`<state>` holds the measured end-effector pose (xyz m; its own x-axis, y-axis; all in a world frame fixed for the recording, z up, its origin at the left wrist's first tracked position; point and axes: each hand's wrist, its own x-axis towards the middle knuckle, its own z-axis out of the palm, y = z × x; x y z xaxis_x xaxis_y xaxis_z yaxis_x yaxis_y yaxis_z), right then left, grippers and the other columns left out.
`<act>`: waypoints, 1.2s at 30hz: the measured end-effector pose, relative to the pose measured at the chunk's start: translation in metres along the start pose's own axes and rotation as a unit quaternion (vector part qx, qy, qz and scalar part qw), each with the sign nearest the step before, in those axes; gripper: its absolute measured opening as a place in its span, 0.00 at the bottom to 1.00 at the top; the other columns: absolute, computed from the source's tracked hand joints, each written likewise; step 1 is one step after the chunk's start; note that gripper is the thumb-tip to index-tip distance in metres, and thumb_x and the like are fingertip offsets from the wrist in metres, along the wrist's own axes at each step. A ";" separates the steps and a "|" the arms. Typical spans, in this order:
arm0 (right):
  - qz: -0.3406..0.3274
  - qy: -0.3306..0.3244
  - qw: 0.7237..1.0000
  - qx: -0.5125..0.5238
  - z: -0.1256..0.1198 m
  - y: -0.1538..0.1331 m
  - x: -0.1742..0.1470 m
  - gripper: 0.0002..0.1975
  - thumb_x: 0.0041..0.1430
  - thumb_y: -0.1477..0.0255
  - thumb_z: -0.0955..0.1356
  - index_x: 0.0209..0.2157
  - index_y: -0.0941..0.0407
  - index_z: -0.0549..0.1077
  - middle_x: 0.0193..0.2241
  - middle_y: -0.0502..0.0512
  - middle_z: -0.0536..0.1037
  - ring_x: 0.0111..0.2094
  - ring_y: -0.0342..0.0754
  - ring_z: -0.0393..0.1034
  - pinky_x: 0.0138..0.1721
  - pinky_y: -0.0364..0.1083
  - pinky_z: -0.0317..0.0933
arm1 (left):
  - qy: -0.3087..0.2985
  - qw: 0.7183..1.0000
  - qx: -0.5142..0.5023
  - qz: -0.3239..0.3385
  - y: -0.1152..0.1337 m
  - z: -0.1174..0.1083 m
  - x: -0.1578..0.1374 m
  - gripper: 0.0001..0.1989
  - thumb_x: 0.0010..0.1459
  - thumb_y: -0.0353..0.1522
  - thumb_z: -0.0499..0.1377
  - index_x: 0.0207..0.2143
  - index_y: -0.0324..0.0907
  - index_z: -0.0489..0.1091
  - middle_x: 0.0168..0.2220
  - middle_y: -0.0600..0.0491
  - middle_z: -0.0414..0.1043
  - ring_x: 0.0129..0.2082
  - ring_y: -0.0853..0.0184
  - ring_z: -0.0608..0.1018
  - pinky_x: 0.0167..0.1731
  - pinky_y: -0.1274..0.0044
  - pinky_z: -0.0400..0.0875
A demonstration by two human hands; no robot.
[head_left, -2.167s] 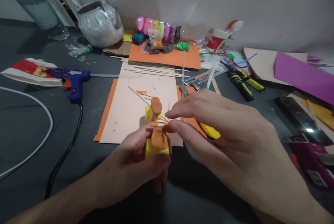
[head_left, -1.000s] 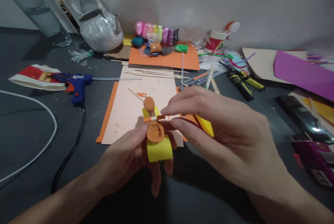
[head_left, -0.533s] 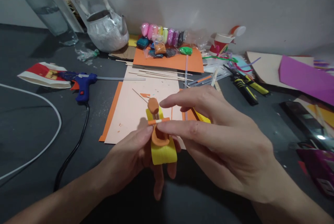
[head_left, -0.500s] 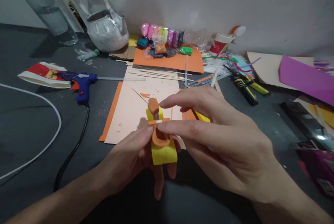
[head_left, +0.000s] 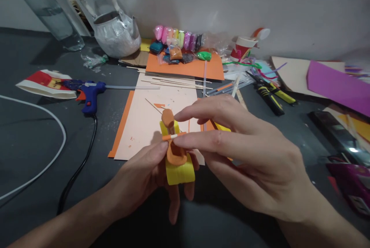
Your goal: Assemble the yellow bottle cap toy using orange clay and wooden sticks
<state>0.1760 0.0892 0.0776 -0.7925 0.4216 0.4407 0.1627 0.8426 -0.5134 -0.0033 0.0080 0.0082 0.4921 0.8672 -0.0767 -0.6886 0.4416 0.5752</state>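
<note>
A small craft model has a curved yellow base, with an orange clay piece on it and a rounded orange knob on a thin stem. An orange-and-white strip lies across the middle. My left hand grips the model from the left, thumb beside the strip and fingers beneath the base. From the right, my right hand presses one fingertip on the strip's right part. Its upper fingertip is close to the knob; the right thumb's tip is hidden behind the other fingers.
A blue glue gun with its black cord lies left, near a metal kettle and water bottle. Pale card, wooden sticks and colourful clay packs are ahead. Pliers and purple sheet lie right.
The view has shifted slightly, so the scene sits a little further left. Both hands keep nearly the same hold on the model, which appears slightly lower.
</note>
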 end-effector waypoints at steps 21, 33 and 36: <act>0.038 0.015 0.998 0.053 -0.002 -0.001 0.001 0.16 0.63 0.82 0.65 0.46 0.56 0.81 0.52 0.54 0.78 0.55 0.45 0.71 0.56 0.46 0.66 | 0.006 1.000 -0.026 -0.001 0.001 0.001 -0.002 0.25 0.75 0.37 0.40 0.44 0.37 0.76 0.32 0.46 0.78 0.29 0.66 0.82 0.21 0.81 0.79; 0.034 0.014 0.997 0.069 0.001 -0.002 0.003 0.16 0.62 0.83 0.65 0.44 0.58 0.82 0.50 0.55 0.79 0.52 0.43 0.72 0.56 0.45 0.66 | 0.001 1.000 -0.024 0.001 -0.002 -0.002 -0.002 0.26 0.75 0.36 0.40 0.43 0.35 0.77 0.32 0.45 0.77 0.31 0.65 0.82 0.22 0.81 0.79; 0.027 0.012 0.997 0.076 0.002 -0.001 0.002 0.14 0.63 0.82 0.66 0.45 0.59 0.82 0.51 0.56 0.78 0.53 0.44 0.71 0.56 0.46 0.66 | 0.003 1.000 -0.019 -0.005 -0.002 -0.002 -0.002 0.26 0.75 0.37 0.41 0.44 0.35 0.77 0.32 0.45 0.77 0.31 0.65 0.82 0.22 0.81 0.80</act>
<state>0.1730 0.0891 0.0780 -0.7698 0.4749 0.4265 0.1125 0.7587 -0.6416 -0.0039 0.0055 0.0054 0.4961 0.8638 -0.0879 -0.7031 0.4591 0.5430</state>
